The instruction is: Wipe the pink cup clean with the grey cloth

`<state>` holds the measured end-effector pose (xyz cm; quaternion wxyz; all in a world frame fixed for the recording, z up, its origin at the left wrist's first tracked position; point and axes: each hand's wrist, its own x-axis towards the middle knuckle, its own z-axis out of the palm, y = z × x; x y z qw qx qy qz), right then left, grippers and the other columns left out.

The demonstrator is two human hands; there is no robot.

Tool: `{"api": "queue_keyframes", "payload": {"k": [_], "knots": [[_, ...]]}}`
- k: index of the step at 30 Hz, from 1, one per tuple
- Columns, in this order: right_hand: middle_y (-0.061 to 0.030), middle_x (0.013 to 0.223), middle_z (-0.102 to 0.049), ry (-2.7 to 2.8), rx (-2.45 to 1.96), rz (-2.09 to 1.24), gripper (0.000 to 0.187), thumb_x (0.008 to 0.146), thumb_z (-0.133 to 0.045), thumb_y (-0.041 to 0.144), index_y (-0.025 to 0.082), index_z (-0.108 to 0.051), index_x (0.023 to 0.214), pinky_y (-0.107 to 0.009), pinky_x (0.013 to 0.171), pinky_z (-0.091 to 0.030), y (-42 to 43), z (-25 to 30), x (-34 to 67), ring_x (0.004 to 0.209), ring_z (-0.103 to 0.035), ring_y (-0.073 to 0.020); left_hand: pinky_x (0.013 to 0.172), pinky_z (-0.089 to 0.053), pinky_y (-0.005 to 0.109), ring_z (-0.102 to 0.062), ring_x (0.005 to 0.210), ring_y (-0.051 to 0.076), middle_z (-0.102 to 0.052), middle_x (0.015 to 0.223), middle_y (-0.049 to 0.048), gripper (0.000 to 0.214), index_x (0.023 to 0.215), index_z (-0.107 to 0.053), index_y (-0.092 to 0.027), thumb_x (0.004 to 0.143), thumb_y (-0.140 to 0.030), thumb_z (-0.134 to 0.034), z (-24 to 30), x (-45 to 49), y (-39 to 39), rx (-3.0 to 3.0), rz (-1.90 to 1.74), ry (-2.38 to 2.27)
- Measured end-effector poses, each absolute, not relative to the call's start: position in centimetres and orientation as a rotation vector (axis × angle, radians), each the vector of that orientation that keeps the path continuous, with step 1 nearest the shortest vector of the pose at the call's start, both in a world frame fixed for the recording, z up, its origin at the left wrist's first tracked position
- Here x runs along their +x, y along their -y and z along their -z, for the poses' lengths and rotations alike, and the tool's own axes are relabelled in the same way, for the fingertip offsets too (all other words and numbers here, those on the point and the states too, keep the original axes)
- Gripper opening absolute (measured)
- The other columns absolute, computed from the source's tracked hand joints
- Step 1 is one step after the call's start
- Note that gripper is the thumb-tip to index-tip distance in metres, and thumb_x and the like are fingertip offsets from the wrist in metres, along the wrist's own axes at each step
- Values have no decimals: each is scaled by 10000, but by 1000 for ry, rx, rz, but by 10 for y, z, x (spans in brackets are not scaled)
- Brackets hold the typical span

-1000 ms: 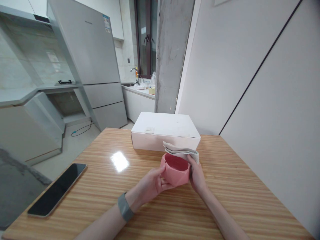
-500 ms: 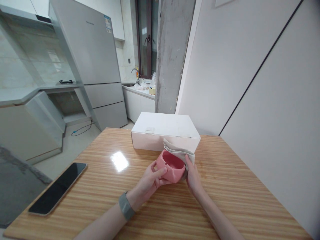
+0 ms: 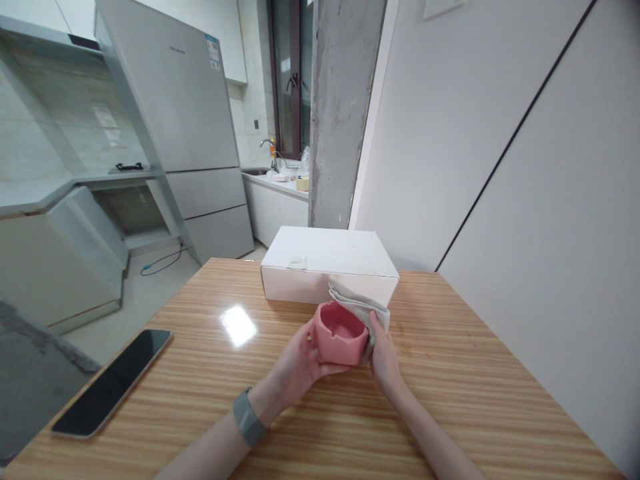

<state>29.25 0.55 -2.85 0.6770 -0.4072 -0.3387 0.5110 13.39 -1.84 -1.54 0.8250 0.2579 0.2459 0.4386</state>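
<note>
A pink ashtray [image 3: 340, 343] with faceted sides and a notch in its rim is held above the table, its hollow tilted toward me. My left hand [image 3: 305, 360] is closed around its left side and underside, with some fingers hidden beneath it. My right hand [image 3: 384, 353] grips a folded light grey cloth [image 3: 357, 303], thumb on top. The cloth lies against the right and far side of the ashtray and stands up behind it. The right fingers behind the cloth are hidden.
A white box [image 3: 330, 253] sits at the far side of the wooden table [image 3: 210, 400], just beyond my hands. A black-screened phone [image 3: 113, 383] lies near the left edge. A white wall [image 3: 500, 133] rises on the right; a fridge [image 3: 175, 100] stands behind.
The ashtray has turned in my left hand, so the notch faces me more. My left thumb has shifted from its front to its left side. The cloth stays against it.
</note>
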Motion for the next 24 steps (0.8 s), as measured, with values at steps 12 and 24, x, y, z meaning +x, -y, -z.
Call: {"api": "queue_keyframes", "payload": {"k": [12,24], "knots": [[-66,1073,-770,747,-789,-1392,407,810,-592,543,209,-754,976,-469,1048,-449,1,11,298,1160,-638,-325,729,-602,414,-687,967,277,-571,1326,151,596,1422,-355,-276,890,-318,-619,18,124,18,647,-937,-428],[-70,1053,-776,730,-825,-1542,390,810,-616,519,201,-763,981,-473,1029,-460,3,7,303,1124,-656,-330,724,-599,436,-674,904,240,-569,1284,111,615,1384,-419,-304,832,-238,-681,19,120,18,657,-905,-423]]}}
